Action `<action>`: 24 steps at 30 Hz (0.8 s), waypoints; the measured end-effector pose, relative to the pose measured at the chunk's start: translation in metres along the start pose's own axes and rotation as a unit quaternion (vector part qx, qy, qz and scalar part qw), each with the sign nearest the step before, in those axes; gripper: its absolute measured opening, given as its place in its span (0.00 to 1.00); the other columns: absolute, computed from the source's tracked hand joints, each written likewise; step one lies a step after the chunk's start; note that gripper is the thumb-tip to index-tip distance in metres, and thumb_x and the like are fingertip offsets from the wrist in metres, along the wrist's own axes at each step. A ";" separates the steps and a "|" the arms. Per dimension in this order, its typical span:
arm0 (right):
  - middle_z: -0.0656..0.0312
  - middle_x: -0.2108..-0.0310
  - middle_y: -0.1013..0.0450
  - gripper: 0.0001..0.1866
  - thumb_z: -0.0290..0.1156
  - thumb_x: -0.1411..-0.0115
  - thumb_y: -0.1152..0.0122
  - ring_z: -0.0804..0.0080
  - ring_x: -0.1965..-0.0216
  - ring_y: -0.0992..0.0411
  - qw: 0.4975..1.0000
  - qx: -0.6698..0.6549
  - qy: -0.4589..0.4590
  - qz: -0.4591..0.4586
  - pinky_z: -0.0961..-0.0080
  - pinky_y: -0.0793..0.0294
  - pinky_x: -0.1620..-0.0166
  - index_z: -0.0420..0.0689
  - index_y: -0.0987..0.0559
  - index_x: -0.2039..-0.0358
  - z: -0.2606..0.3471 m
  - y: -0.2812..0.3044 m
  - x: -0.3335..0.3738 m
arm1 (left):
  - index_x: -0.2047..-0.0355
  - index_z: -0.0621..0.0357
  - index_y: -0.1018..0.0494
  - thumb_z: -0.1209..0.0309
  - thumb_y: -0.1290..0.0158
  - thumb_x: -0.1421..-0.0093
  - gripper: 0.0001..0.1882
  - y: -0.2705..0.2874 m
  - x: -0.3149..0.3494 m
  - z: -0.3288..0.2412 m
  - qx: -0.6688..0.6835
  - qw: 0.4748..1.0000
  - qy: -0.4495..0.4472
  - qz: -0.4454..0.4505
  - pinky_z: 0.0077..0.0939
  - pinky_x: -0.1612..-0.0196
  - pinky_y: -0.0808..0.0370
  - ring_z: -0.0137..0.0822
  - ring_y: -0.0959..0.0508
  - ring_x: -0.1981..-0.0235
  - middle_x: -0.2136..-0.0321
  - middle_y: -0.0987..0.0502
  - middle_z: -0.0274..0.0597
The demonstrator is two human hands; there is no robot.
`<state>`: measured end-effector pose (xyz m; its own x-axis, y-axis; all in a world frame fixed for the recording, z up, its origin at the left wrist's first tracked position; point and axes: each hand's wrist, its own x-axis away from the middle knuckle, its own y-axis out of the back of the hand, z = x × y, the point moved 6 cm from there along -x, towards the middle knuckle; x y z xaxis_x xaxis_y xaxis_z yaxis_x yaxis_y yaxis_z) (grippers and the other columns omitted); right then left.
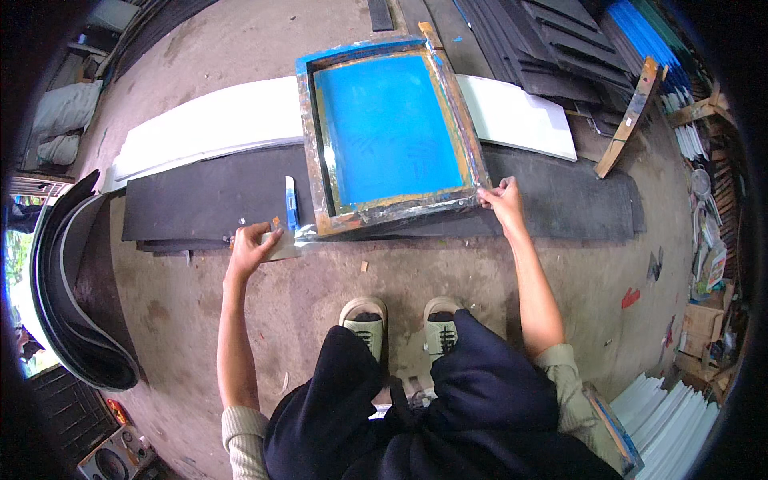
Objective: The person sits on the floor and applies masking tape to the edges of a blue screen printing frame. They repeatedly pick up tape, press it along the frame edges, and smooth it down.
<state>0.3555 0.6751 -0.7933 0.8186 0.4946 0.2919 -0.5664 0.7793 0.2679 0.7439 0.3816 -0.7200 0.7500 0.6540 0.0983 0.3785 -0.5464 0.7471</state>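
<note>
A screen printing frame, wooden and stained with paint, has a blue mesh and lies tilted across white and black sheets. My right hand pinches its near right corner. My left hand is closed on a pale, shiny piece by the frame's near left corner; its exact kind is unclear, and it seems to reach that corner. Just beyond this hand a blue utility knife rests on the black sheets. The white sheets run sideways beneath the frame.
Rolled black sheets stand at the left. Dark sheets are stacked far right, with a wooden strip nearby. White sheets stand at the lower right. My shoes are on the concrete floor before the frame.
</note>
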 end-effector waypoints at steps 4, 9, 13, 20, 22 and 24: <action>0.55 0.81 0.28 0.21 0.22 0.57 0.34 0.70 0.79 0.26 0.993 0.097 0.014 -0.069 0.75 0.29 0.76 0.38 0.39 0.68 -0.005 0.002 -0.009 | 0.80 0.70 0.30 0.58 0.47 0.47 0.21 0.000 -0.013 -0.011 -0.004 1.000 0.017 0.003 0.29 0.81 0.39 0.26 0.40 0.85 0.90 0.36 0.46; 0.51 0.79 0.27 0.23 0.25 0.59 0.32 0.61 0.78 0.25 0.974 0.210 -0.013 -0.081 0.69 0.28 0.71 0.36 0.36 0.67 -0.001 -0.009 -0.012 | 0.79 0.69 0.28 0.57 0.47 0.47 0.22 0.007 -0.014 -0.001 -0.019 0.999 0.043 0.024 0.30 0.80 0.36 0.28 0.36 0.86 0.89 0.32 0.48; 0.56 0.82 0.29 0.23 0.22 0.58 0.34 0.72 0.83 0.29 0.964 0.242 0.000 -0.111 0.76 0.32 0.81 0.37 0.38 0.65 -0.018 0.000 -0.026 | 0.82 0.70 0.33 0.56 0.47 0.47 0.24 0.003 -0.021 -0.019 -0.003 1.000 0.015 0.021 0.29 0.81 0.40 0.26 0.40 0.84 0.89 0.39 0.43; 0.55 0.80 0.29 0.23 0.23 0.56 0.35 0.73 0.83 0.29 0.948 0.305 -0.003 -0.094 0.77 0.31 0.83 0.33 0.39 0.65 -0.022 0.002 -0.035 | 0.81 0.70 0.30 0.54 0.48 0.47 0.25 0.001 -0.027 -0.020 -0.029 0.999 0.004 0.032 0.31 0.81 0.37 0.29 0.35 0.87 0.89 0.32 0.50; 0.54 0.80 0.29 0.23 0.26 0.55 0.34 0.73 0.84 0.29 0.956 0.286 -0.006 -0.057 0.78 0.31 0.84 0.31 0.39 0.66 -0.012 -0.007 -0.031 | 0.83 0.69 0.31 0.54 0.49 0.47 0.25 0.007 -0.022 -0.010 -0.009 1.000 -0.007 0.029 0.29 0.80 0.38 0.27 0.36 0.86 0.89 0.33 0.45; 0.54 0.79 0.29 0.25 0.32 0.54 0.32 0.74 0.85 0.30 0.946 0.323 -0.019 -0.001 0.78 0.32 0.85 0.30 0.38 0.67 -0.001 -0.012 -0.025 | 0.84 0.67 0.32 0.54 0.49 0.46 0.24 0.012 -0.015 0.008 0.062 0.998 0.011 0.023 0.27 0.80 0.40 0.25 0.38 0.84 0.89 0.34 0.40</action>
<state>0.3420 0.6544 -0.8046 0.8222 0.4698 0.3214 -0.5158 0.3762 0.7697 0.7411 0.3614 -0.7179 0.7567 0.6373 0.1461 0.4086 -0.6354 0.6552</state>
